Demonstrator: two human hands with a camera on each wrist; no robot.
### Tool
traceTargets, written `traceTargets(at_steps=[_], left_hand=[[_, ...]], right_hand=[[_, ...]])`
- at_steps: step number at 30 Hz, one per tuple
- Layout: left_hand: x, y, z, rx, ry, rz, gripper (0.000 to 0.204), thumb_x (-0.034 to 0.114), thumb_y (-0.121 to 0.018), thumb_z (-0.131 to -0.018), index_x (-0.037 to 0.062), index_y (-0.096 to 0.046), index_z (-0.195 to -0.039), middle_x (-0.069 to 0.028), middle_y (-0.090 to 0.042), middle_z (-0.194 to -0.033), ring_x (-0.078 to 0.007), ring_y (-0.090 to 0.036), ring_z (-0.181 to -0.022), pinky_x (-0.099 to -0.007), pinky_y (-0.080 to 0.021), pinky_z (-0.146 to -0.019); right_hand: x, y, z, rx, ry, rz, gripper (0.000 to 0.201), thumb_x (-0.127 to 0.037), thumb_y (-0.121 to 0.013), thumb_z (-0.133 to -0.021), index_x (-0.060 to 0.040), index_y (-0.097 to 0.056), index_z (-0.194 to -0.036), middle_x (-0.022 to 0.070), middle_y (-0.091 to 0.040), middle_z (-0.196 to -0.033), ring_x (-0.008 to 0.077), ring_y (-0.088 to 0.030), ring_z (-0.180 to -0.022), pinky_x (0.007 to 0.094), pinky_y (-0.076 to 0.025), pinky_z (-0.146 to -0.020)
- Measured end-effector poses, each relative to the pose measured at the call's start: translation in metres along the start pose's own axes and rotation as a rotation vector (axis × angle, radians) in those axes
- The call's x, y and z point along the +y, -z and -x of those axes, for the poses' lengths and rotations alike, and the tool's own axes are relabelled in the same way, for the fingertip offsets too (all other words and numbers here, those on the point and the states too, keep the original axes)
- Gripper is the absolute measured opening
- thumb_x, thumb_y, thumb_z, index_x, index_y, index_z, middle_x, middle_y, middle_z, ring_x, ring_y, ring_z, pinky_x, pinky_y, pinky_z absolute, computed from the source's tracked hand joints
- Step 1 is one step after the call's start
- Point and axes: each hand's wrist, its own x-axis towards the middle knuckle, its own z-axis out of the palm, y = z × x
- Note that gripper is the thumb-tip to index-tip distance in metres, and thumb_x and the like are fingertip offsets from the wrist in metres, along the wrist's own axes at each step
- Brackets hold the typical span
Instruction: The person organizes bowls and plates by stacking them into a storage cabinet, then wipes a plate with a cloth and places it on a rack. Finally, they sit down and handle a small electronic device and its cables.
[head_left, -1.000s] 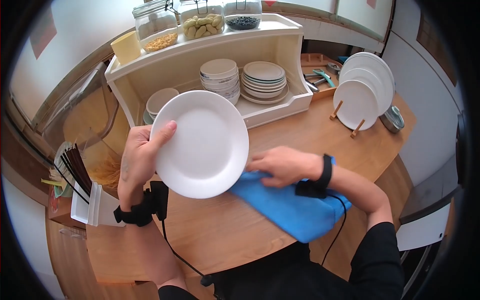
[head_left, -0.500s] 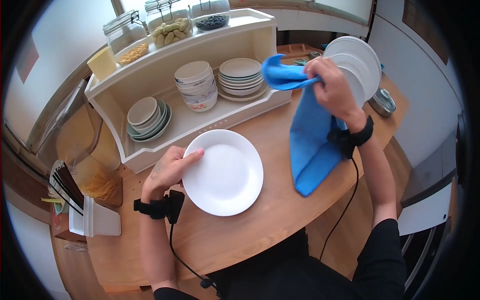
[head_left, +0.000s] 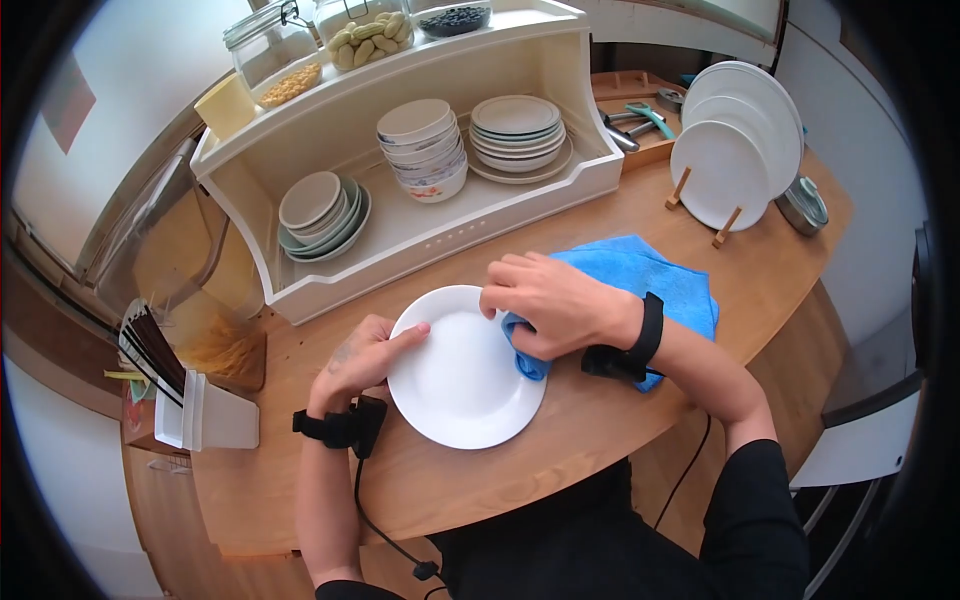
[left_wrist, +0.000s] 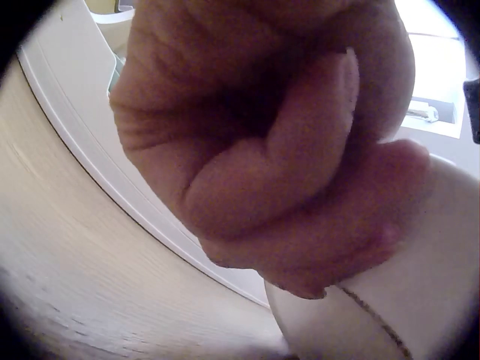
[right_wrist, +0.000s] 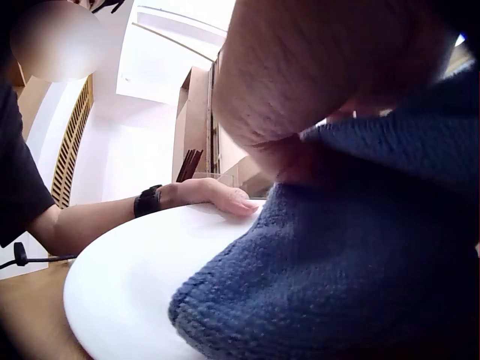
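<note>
Head view: the plate (head_left: pixel 462 385) lies between the hands, its left rim pinched by the left hand (head_left: pixel 362 362); the right hand (head_left: pixel 560 305), fingers curled, grips the cloth (head_left: pixel 655 285) at its right rim.

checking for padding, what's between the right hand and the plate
Blue cloth, held in the right hand over the plate; right wrist view shows it.

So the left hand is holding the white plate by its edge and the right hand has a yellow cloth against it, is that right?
Not quite: the cloth is blue, as the head view shows. The left hand does hold the white plate by its edge, and the right hand has the cloth against it.
</note>
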Motion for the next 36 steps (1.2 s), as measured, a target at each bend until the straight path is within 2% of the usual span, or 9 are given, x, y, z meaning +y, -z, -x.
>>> traceTargets(at_steps=[8, 14, 16, 21, 24, 26, 29, 32, 36], left_hand=[[-0.002, -0.002, 0.014, 0.052, 0.029, -0.061, 0.043, 0.038, -0.064, -0.097, -0.0038, -0.072, -0.095, -0.0046, -0.067, -0.069, -0.0098, -0.061, -0.052, -0.0241, -0.046, -0.044], [-0.011, -0.005, 0.015, 0.113, -0.049, -0.092, 0.043, 0.037, -0.061, -0.097, -0.0051, -0.069, -0.101, -0.0071, -0.064, -0.064, -0.0120, -0.056, -0.044, -0.0282, -0.044, -0.041], [-0.012, -0.006, 0.019, 0.109, -0.056, -0.110, 0.042, 0.035, -0.060, -0.097, -0.0060, -0.068, -0.103, -0.0100, -0.066, -0.066, -0.0152, -0.059, -0.047, -0.0305, -0.046, -0.044], [-0.022, -0.010, 0.021, 0.153, -0.165, -0.186, 0.039, 0.029, -0.057, -0.096, -0.0081, -0.065, -0.106, -0.0178, -0.068, -0.073, -0.0248, -0.064, -0.056, -0.0379, -0.051, -0.057], [-0.020, -0.010, 0.025, 0.147, -0.045, -0.178, 0.037, 0.026, -0.056, -0.095, -0.0084, -0.064, -0.106, -0.0226, -0.069, -0.081, -0.0347, -0.067, -0.070, -0.0431, -0.052, -0.069], [-0.040, -0.010, 0.018, 0.224, -0.259, -0.350, 0.035, 0.025, -0.055, -0.096, -0.0077, -0.064, -0.104, -0.0258, -0.069, -0.087, -0.0414, -0.066, -0.080, -0.0462, -0.051, -0.075], [-0.030, -0.008, 0.023, 0.188, -0.145, -0.337, 0.033, 0.024, -0.054, -0.097, -0.0081, -0.063, -0.101, -0.0280, -0.068, -0.092, -0.0453, -0.064, -0.090, -0.0485, -0.049, -0.080], [-0.047, -0.010, 0.020, 0.269, -0.283, -0.382, 0.028, 0.022, -0.060, -0.096, -0.0061, -0.064, -0.097, -0.0190, -0.067, -0.075, -0.0305, -0.064, -0.067, -0.0406, -0.048, -0.063], [-0.037, -0.010, 0.028, 0.367, -0.315, -0.246, 0.028, 0.022, -0.065, -0.094, -0.0050, -0.063, -0.092, -0.0168, -0.066, -0.073, -0.0287, -0.063, -0.063, -0.0393, -0.047, -0.060]], right_hand=[[0.001, 0.004, 0.024, -0.261, -0.027, -0.135, 0.034, -0.010, -0.069, -0.064, -0.0059, -0.065, -0.098, 0.0119, -0.058, -0.108, 0.0330, -0.055, -0.105, 0.0410, -0.048, -0.087], [0.005, 0.018, 0.029, -0.375, -0.014, -0.085, 0.025, -0.014, -0.073, -0.077, -0.0055, -0.064, -0.099, 0.0113, -0.062, -0.102, 0.0321, -0.060, -0.100, 0.0423, -0.050, -0.086], [-0.002, 0.026, 0.024, -0.331, -0.238, -0.084, 0.022, -0.014, -0.074, -0.082, -0.0070, -0.063, -0.099, 0.0104, -0.063, -0.094, 0.0322, -0.063, -0.090, 0.0425, -0.052, -0.076], [0.006, 0.004, 0.002, 0.068, -0.073, 0.118, 0.026, -0.007, -0.073, -0.079, -0.0093, -0.064, -0.104, 0.0083, -0.062, -0.091, 0.0285, -0.064, -0.085, 0.0383, -0.053, -0.070], [0.004, -0.024, -0.006, 0.032, 0.036, 0.211, 0.034, -0.006, -0.075, -0.074, -0.0118, -0.065, -0.106, 0.0059, -0.061, -0.092, 0.0256, -0.064, -0.087, 0.0372, -0.053, -0.070], [0.003, -0.037, -0.006, 0.016, 0.066, 0.209, 0.033, -0.007, -0.075, -0.072, -0.0141, -0.067, -0.103, 0.0041, -0.059, -0.093, 0.0235, -0.062, -0.088, 0.0363, -0.053, -0.070], [0.000, -0.042, -0.010, -0.010, 0.022, 0.107, 0.029, -0.008, -0.075, -0.072, -0.0143, -0.070, -0.101, 0.0050, -0.059, -0.097, 0.0252, -0.059, -0.093, 0.0379, -0.052, -0.075], [-0.002, -0.036, -0.008, -0.046, -0.049, 0.023, 0.024, -0.014, -0.076, -0.073, -0.0121, -0.071, -0.097, 0.0075, -0.058, -0.104, 0.0273, -0.056, -0.103, 0.0412, -0.049, -0.085], [0.003, -0.038, -0.006, 0.009, -0.061, -0.042, 0.024, -0.015, -0.078, -0.074, -0.0134, -0.073, -0.097, 0.0102, -0.058, -0.111, 0.0300, -0.055, -0.104, 0.0423, -0.048, -0.088]])
